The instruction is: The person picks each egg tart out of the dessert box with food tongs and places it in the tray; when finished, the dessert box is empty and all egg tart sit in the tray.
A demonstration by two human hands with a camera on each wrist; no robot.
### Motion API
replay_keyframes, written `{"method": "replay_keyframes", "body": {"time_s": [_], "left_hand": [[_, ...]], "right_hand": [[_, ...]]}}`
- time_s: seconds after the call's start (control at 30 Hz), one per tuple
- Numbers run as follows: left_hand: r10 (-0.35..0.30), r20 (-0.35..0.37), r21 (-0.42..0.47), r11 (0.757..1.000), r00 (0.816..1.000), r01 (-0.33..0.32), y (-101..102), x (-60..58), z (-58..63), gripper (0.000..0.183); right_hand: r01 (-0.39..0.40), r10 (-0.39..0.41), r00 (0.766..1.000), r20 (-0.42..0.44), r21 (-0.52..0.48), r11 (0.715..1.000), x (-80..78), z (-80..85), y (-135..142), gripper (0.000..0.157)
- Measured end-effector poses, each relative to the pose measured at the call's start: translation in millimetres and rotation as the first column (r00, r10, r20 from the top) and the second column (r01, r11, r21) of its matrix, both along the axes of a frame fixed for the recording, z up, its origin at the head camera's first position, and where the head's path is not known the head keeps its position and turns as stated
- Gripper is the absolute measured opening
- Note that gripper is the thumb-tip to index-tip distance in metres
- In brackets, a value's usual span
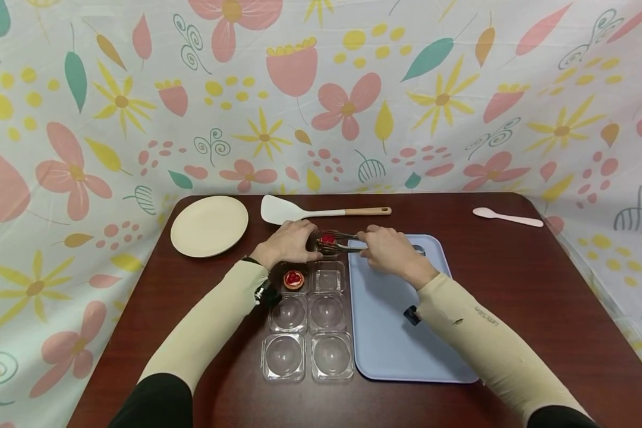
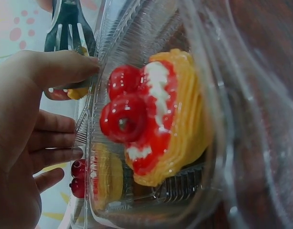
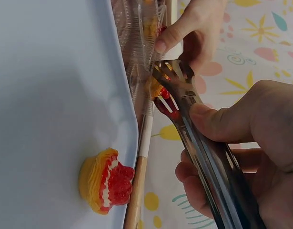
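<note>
My right hand (image 1: 392, 252) grips metal tongs (image 3: 208, 162). Between the tongs' tips is a small tart with red fruit (image 1: 328, 238), over the far right part of a clear plastic container (image 1: 328, 278). Beside it, my left hand (image 1: 291, 242) has its fingers nearly straight, with the thumb and fingertips at the container's rim. A fruit tart with cream (image 2: 160, 119) sits in the container, large in the left wrist view; another tart (image 2: 108, 174) shows behind it. One more tart (image 3: 103, 181) lies on the blue tray (image 3: 51, 95), hidden behind my right hand in the head view.
Domed clear plastic sections (image 1: 283, 356) extend toward the near side, left of the blue tray. A cream plate (image 1: 210, 226) lies at the back left. Behind the hands is a white spatula (image 1: 280, 209) with a wooden handle; a pink spoon (image 1: 508, 217) lies back right.
</note>
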State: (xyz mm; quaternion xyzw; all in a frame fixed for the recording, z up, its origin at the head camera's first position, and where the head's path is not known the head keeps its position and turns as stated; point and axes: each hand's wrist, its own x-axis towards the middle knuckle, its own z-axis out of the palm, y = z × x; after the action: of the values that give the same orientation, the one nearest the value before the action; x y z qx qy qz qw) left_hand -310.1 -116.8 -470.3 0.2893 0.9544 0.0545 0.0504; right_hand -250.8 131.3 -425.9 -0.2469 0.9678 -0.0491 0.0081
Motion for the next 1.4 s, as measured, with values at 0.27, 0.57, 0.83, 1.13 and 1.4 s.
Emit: {"method": "replay_keyframes", "body": {"time_s": [0.27, 0.57, 0.83, 1.13, 1.4], "left_hand": [[0.007, -0.001, -0.006, 1.000, 1.000, -0.007, 0, -0.9, 0.5, 0.074], [0.007, -0.002, -0.001, 1.000, 1.000, -0.007, 1, 1.0, 0.5, 0.075], [0.002, -0.002, 0.015, 1.000, 1.000, -0.002, 2, 2.2, 1.1, 0.071], [-0.003, -0.014, 0.022, 1.000, 1.000, 0.004, 3, 1.2, 0.5, 0.068], [-0.001, -0.015, 0.021, 1.000, 1.000, 0.001, 2, 1.8, 0.1, 0.066]], "right_hand": [[0.013, -0.013, 1.000, -0.004, -0.036, 0.999, 4.0, 3.7, 9, 0.044], [0.026, -0.027, 1.000, -0.008, -0.097, 0.995, 11.0, 11.1, 23, 0.046], [0.048, -0.054, 0.998, -0.045, -0.126, 0.991, 16.1, 11.6, 39, 0.045], [0.092, -0.097, 0.994, -0.044, -0.113, 0.989, 20.4, 11.3, 52, 0.045], [0.117, -0.123, 0.992, -0.037, -0.120, 0.986, 24.3, 9.7, 66, 0.045]]}}
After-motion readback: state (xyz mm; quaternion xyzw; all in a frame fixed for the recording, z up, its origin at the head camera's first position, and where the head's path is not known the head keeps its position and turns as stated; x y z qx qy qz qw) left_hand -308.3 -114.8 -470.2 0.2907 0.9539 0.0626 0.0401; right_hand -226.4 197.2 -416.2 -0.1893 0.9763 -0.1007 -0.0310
